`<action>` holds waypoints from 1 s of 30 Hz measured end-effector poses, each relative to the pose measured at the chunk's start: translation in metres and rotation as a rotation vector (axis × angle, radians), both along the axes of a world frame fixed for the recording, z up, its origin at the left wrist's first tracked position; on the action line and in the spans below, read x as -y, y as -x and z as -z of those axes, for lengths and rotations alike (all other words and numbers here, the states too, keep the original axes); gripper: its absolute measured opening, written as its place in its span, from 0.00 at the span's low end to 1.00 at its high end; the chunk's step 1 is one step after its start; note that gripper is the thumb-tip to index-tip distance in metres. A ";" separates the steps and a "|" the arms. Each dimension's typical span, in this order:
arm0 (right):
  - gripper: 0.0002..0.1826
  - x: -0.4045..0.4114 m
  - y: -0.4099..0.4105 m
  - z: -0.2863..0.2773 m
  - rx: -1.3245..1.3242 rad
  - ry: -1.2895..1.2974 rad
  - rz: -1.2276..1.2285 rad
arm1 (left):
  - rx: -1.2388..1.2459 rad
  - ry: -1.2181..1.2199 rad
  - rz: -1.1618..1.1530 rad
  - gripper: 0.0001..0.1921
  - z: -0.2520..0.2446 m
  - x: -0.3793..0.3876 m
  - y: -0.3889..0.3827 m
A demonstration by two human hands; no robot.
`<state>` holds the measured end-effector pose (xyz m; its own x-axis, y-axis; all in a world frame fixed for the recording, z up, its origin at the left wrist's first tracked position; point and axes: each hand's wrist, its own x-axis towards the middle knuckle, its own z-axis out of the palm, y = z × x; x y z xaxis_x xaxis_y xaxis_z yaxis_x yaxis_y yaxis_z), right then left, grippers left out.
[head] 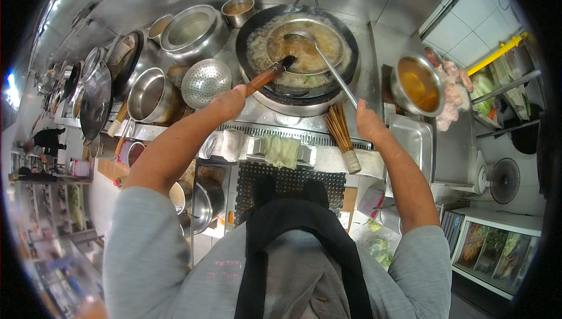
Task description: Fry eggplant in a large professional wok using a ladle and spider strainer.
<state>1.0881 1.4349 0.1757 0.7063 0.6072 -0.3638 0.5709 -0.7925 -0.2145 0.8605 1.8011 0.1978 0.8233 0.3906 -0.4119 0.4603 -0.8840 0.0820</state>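
My left hand (229, 102) is closed round the brown wooden handle (266, 78) of a tool whose dark end meets the rim of a round strainer (319, 73) in the wok. My right hand (370, 121) grips the long metal handle of a ladle (332, 69); its bowl rests over the strainer. The black wok (243, 46) holds bubbling, light brown liquid with a bit of green in it. A bamboo wok brush (340, 132) lies on the stove's front edge, beside my right hand. Left of the wok, near my left hand, is a perforated metal skimmer (206, 82).
Steel pots (147, 95) and woks crowd the left. On the right stand a bowl of amber liquid (418, 84), raw meat pieces (450, 95) and a steel tray (428, 143). Folded cloths (281, 150) lie along the front edge. A person in dark clothing (49, 139) is far left.
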 end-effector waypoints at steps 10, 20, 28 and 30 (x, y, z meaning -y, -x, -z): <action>0.14 0.000 0.001 0.000 -0.008 -0.029 0.008 | 0.032 -0.012 0.005 0.14 0.012 -0.005 0.000; 0.14 0.000 0.001 0.000 -0.011 -0.009 0.014 | -0.016 -0.016 -0.023 0.14 0.001 0.001 -0.001; 0.15 -0.002 0.004 -0.006 -0.003 0.000 0.005 | -0.030 -0.008 -0.022 0.15 -0.001 0.001 0.000; 0.16 -0.003 0.005 -0.008 0.000 -0.002 0.008 | -0.025 -0.006 -0.022 0.15 0.001 0.000 0.000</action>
<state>1.0831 1.4374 0.1836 0.7111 0.6020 -0.3631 0.5642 -0.7968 -0.2161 0.8604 1.8012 0.1971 0.8040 0.4109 -0.4299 0.4816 -0.8739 0.0654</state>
